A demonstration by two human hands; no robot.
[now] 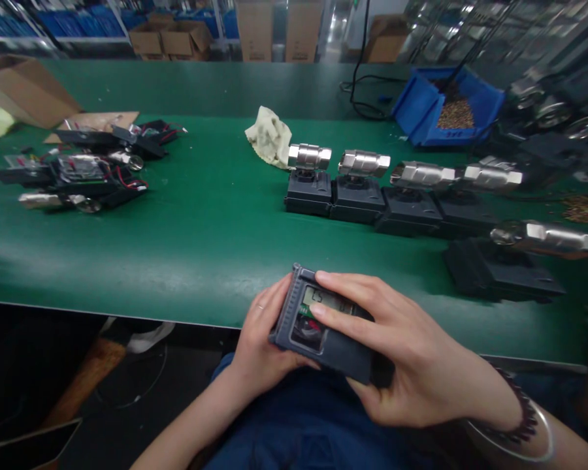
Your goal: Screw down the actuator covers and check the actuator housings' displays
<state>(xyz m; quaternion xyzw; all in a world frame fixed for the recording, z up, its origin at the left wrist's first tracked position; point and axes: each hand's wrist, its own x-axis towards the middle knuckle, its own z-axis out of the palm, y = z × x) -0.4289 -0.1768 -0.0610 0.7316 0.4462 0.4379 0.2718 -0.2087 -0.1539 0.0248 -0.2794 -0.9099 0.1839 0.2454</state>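
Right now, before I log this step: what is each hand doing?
Left hand: closed around the left end of the dark grey housing.
Right hand: gripping the same housing from the right, fingers lying over its display window.

Head-worn view, 1 camera.
Looks forward and down, close over hands, green table (176, 248) stretching away beyond.

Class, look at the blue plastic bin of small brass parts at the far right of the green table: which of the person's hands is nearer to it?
Right. The right hand lies below the blue bin; the left hand is farther left.
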